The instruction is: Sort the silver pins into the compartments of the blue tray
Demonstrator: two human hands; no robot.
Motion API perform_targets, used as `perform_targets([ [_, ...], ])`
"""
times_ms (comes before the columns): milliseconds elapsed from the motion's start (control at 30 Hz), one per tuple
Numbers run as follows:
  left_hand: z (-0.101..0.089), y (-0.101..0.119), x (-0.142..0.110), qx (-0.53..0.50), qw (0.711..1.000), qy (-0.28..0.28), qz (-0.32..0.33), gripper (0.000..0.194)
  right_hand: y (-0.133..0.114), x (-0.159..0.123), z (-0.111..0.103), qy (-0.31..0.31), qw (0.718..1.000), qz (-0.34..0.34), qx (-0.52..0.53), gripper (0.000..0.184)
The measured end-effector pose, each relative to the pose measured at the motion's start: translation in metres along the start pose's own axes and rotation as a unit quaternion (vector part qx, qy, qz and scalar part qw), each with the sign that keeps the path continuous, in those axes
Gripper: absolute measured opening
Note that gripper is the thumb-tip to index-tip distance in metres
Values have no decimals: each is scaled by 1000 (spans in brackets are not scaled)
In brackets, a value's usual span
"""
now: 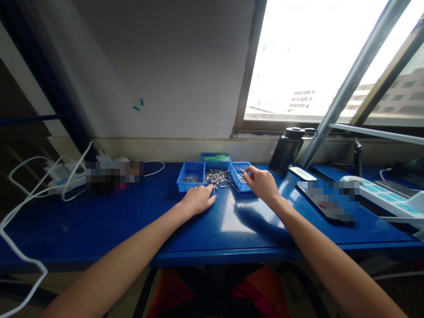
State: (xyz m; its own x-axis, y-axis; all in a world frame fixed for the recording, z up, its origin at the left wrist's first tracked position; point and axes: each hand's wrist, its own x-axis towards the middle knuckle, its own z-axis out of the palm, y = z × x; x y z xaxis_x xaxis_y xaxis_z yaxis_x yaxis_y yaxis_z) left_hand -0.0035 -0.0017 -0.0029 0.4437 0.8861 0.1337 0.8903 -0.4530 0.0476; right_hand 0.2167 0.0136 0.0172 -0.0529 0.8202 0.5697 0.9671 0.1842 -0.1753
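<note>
A loose pile of thin silver metal pins (218, 177), much like blind rivets or nails, lies on the blue table (132, 225) between two blue bins. My left hand (198, 199) rests at the near edge of the pile, thumb and forefinger apart, fingertips close to a few stray pins. The left blue bin (191, 186), just beyond that hand, has some pins in it. Over the right blue bin (244, 186), my right hand (262, 181) pinches a single thin metal pin (238, 169). More pins lie inside that bin, partly hidden by the hand.
Behind the pile stands a third blue bin (215, 157) with green contents. A black water bottle (286, 150), a white flat object (302, 173), a dark phone-like slab (318, 203) and a power strip (380, 194) are on the right. White cables (29, 260) run along the left.
</note>
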Motion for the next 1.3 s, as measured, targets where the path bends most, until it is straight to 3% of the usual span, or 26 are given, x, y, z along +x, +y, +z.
perform_targets([
  [67, 0, 0, 0, 1, 1000, -6, 4, 42, 5, 2, 1, 3, 1000, 23, -18, 30],
  [133, 0, -1, -1, 2, 1000, -8, 9, 40, 7, 3, 2, -17, 1000, 2, 8, 30],
  [267, 0, -1, 0, 0, 1000, 2, 15, 37, -3, -2, 4, -85, 985, -109, 106, 28],
  [367, 0, 0, 0, -2, 1000, 10, 20, 33, -13, -8, 4, -134, 966, -188, 116, 26],
  [467, -1, 1, 0, 0, 1000, 7, 11, 30, -18, -11, 5, -169, 953, -227, 109, 24],
  [833, -3, 3, 0, 3, 998, -9, -61, 29, -18, -13, 12, -214, 943, -237, 95, 21],
  [1133, -6, 7, -3, -30, 997, 25, 71, 24, -20, -15, 13, -220, 942, -237, 94, 24],
  [1300, -6, 8, -3, -29, 996, 25, 83, 24, -20, -15, 9, -226, 933, -256, 112, 22],
])
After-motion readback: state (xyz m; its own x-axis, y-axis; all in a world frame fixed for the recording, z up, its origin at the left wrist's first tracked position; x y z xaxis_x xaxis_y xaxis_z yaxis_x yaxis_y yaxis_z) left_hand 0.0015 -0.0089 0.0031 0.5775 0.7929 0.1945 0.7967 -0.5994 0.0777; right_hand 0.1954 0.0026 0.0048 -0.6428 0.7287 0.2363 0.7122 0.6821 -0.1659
